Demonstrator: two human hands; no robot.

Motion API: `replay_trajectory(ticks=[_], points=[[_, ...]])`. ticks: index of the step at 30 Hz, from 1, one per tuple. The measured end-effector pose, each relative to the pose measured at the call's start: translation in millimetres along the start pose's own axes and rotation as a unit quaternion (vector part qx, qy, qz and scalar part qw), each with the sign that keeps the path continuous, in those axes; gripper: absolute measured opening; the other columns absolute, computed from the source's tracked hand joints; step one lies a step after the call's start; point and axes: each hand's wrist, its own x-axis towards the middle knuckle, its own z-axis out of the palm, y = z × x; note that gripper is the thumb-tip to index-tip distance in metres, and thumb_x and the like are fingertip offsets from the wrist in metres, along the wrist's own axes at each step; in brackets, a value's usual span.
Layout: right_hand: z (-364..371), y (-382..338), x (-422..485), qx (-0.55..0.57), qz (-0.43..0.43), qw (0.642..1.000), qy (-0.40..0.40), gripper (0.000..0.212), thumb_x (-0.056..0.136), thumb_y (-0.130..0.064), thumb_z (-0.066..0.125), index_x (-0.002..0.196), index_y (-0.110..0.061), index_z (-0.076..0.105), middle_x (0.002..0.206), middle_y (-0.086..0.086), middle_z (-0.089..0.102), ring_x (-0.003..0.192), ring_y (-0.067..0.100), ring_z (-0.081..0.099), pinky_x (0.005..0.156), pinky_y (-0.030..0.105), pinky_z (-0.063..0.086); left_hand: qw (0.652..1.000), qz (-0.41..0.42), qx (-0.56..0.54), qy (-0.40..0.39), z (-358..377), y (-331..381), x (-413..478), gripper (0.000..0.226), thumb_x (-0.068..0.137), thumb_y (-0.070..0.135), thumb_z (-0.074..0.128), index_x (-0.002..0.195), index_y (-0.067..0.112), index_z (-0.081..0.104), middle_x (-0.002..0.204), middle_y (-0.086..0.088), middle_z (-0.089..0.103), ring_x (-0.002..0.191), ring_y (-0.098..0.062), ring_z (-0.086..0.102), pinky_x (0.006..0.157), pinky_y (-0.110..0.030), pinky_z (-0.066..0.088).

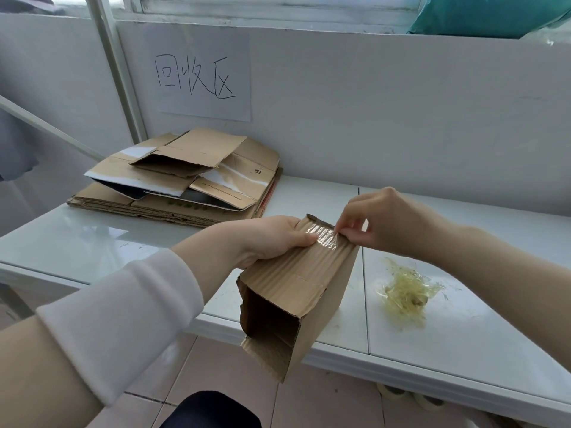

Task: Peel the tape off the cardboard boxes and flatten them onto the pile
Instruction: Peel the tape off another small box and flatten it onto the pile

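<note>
Here, a person holds a small cardboard box [296, 291] in the air over the near edge of the white tabletop [92, 242], just below the middle of the view. The box is tilted, with its open end toward the camera at six o'clock, a torn flap hanging down there, and its closed end pointing away toward twelve. The left hand [272, 239] comes in from eight o'clock and grips the far end of the box, its fingers [287, 225] curled round the side and the thumb pressed flat on the ribbed top face. Right beside that thumb, a clear, wrinkled strip of tape [323, 237] lies across the top face near the far edge. The right hand [380, 223] reaches in from three o'clock and pinches the right end of the strip between thumb and forefinger, with the other fingers loosely curled. At four o'clock from the box, apart from it, a yellowish wad of crumpled tape [408, 291] lies on the tabletop. At eleven o'clock, against the wall, sits the pile of flattened cardboard [185, 180], several sheets deep, its top pieces askew and partly sprung up. A sheet of paper [204, 78] with handwritten characters is stuck to the wall above the pile. A white sleeve [123, 319] covers the left forearm.
</note>
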Motion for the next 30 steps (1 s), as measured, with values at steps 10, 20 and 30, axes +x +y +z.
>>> replay_trajectory(ticks=[10, 20, 30], points=[[4.9, -2.1, -8.6, 0.077, 0.071, 0.994, 0.035, 0.008, 0.081, -0.013, 0.068, 0.088, -0.014, 0.072, 0.088, -0.004, 0.067, 0.068, 0.009, 0.062, 0.068, 0.02, 0.052, 1.0, 0.011, 0.014, 0.002, -1.5, -2.2, 1.6, 0.028, 0.097, 0.033, 0.045, 0.114, 0.013, 0.056, 0.087, 0.003, 0.06, 0.072, -0.006, 0.057, 0.056, -0.013, 0.048], [12.8, -19.8, -9.9, 0.152, 0.161, 0.97, 0.105, 0.007, 0.082, -0.022, 0.065, 0.08, -0.018, 0.07, 0.08, -0.01, 0.069, 0.066, 0.001, 0.063, 0.064, 0.011, 0.046, 0.999, 0.04, 0.011, -0.012, -5.0, -6.3, -6.2, 0.031, 0.096, 0.034, 0.045, 0.117, 0.014, 0.057, 0.091, 0.002, 0.063, 0.073, -0.006, 0.06, 0.057, -0.012, 0.049], [-15.2, -44.6, 0.3, 0.402, 0.329, 0.823, 0.229, 0.015, 0.079, -0.016, 0.062, 0.066, -0.016, 0.068, 0.075, -0.003, 0.074, 0.069, 0.013, 0.07, 0.079, 0.037, 0.056, 0.968, 0.25, -0.024, 0.025, -21.3, -1.9, -12.0, 0.036, 0.091, 0.02, 0.052, 0.112, 0.048, 0.041, 0.121, 0.016, 0.053, 0.093, 0.011, 0.061, 0.071, -0.01, 0.049]])
